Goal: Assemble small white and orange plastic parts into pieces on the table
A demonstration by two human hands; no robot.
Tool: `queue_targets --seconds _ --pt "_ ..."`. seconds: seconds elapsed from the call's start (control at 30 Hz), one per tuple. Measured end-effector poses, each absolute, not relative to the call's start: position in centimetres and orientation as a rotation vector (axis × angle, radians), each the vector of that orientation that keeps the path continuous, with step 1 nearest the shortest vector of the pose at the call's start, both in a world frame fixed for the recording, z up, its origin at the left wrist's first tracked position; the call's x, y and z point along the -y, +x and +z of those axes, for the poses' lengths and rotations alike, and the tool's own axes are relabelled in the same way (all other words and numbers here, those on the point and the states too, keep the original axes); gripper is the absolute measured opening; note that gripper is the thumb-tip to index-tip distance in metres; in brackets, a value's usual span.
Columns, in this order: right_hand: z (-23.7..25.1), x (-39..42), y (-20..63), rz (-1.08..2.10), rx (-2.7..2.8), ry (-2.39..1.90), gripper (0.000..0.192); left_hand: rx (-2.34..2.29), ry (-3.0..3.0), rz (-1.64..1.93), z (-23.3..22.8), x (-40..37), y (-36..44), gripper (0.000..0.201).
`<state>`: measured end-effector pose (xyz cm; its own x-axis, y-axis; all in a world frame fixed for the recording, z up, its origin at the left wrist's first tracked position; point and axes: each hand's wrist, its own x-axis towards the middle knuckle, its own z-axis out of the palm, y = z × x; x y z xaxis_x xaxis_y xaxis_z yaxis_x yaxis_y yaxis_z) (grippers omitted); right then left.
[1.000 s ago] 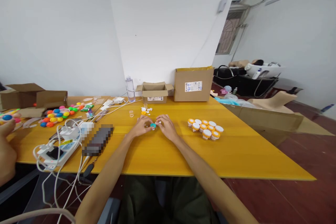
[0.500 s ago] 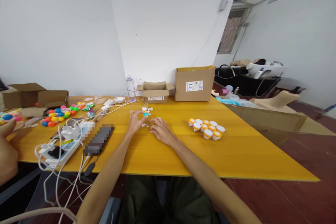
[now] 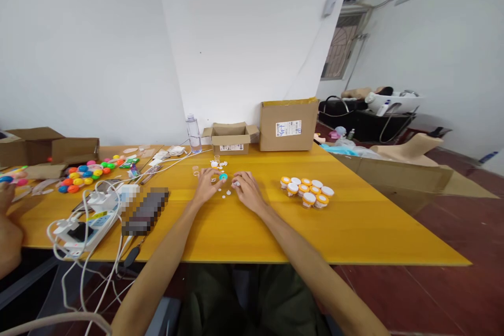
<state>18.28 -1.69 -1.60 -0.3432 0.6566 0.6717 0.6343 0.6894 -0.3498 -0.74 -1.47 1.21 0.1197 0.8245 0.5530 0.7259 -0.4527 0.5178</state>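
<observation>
Handwork with a small teal piece (image 3: pixel 223 176)

Well in from the near edge of the table (image 3: pixel 354 236), loose white bits (image 3: pixel 229 192) lie just in front of the hands. The left hand (image 3: pixel 205 185) seems to pinch the teal piece, thumb and finger almost closed. Beside it, the right hand (image 3: pixel 248 189) is curled, its fingers close together. A pale bit (image 3: pixel 237 184) shows at the tips, but I cannot tell how tightly it is held. I think small parts are being worked by fingertip, so a next move calls for a steady left pinch and a light right touch. Tubs (image 3: pixel 309 199) stand toward the right edge. An open box (image 3: pixel 230 140) sits by the far edge.
</observation>
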Motion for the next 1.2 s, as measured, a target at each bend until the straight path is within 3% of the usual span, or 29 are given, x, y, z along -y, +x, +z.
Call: queue_targets --seconds 0.57,0.83,1.2 --pt "-2.4 1.0 18.8 0.1 2.136 -1.198 0.017 -1.64 2.426 0.837 0.9 2.6 0.3 0.014" --pt "-1.7 1.6 18.7 0.104 2.101 -1.214 0.011 -1.619 2.379 0.896 0.9 2.2 -0.3 0.023" --pt "-1.8 2.1 18.4 0.059 2.255 -1.074 0.022 -1.818 2.317 0.931 0.8 1.5 -2.1 0.016"
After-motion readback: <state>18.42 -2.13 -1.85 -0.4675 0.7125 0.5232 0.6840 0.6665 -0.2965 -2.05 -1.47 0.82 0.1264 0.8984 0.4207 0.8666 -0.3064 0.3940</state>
